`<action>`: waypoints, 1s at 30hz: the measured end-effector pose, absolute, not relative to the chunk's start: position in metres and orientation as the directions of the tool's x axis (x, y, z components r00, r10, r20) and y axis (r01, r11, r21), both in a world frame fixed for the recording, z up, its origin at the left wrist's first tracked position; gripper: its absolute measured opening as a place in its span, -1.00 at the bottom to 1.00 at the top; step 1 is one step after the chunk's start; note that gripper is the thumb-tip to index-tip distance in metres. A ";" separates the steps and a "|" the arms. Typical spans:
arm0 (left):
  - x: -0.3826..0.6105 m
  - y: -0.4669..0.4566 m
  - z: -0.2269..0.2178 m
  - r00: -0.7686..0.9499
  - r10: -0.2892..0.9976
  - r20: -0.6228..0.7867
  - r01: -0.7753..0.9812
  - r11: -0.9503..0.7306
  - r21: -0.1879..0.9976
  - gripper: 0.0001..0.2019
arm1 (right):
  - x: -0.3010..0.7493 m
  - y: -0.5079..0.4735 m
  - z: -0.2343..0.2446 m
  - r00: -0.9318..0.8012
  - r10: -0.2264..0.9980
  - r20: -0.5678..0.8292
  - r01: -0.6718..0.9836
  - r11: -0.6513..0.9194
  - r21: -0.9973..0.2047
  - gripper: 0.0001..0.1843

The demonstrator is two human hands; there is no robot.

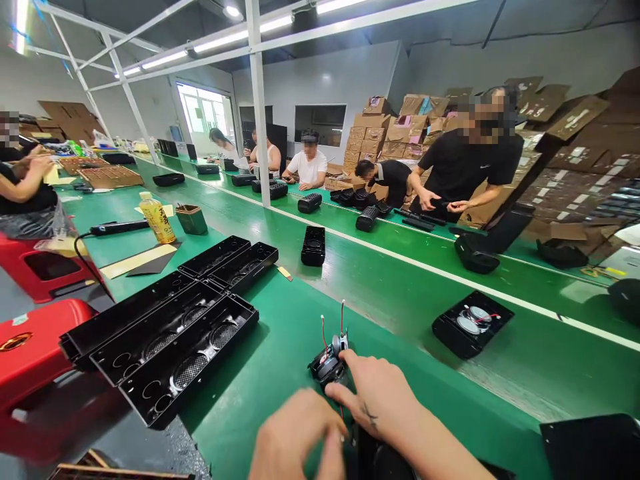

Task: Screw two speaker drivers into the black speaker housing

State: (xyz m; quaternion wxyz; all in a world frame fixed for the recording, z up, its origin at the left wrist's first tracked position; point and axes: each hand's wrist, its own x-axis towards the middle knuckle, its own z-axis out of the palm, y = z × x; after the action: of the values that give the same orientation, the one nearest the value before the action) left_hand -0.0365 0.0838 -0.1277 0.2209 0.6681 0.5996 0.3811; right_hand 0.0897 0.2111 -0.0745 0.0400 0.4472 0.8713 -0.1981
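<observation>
My right hand [383, 395] reaches in from the lower right, with thumb and index finger closed on small round speaker drivers [327, 365]. Two thin red wires with white plugs stand up from the drivers. My left hand [295, 433], blurred, is just nearer to me with its fingers curled in. A red wire runs down close to its fingertips; whatever they pinch is hidden. Dark parts show beneath my right wrist, partly covered. To the left, black speaker housings [193, 360] with round mesh grilles lie open side by side on the green bench [250, 400].
A housing with speaker drivers [473, 323] sits on the green conveyor belt [400, 293], as does another black housing [313, 245]. A yellow-labelled bottle [157, 218] stands by a green container [191, 219]. A red stool [45, 347] is at left. Several people work across the belt.
</observation>
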 end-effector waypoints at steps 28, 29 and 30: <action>-0.136 0.156 -0.135 0.067 0.976 -0.205 -0.140 0.213 0.967 -0.39 | 0.128 0.223 -0.073 -0.595 0.686 -0.419 0.275 -0.317 -0.908 -0.29; -0.137 0.148 -0.125 0.101 0.968 -0.231 -0.139 0.244 0.960 -0.40 | 0.139 0.215 -0.065 -0.569 0.708 -0.418 0.250 -0.335 -0.908 -0.27; -0.137 0.141 -0.115 0.141 0.955 -0.261 -0.126 0.279 0.952 -0.41 | 0.153 0.204 -0.058 -0.534 0.732 -0.422 0.220 -0.362 -0.906 -0.25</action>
State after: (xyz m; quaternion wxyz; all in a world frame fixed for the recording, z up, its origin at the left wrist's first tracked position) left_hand -0.1369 0.1407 -0.1152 0.6283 0.4192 0.4946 0.4299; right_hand 0.1531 0.2041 -0.0580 -0.1845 0.4460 0.5339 -0.6943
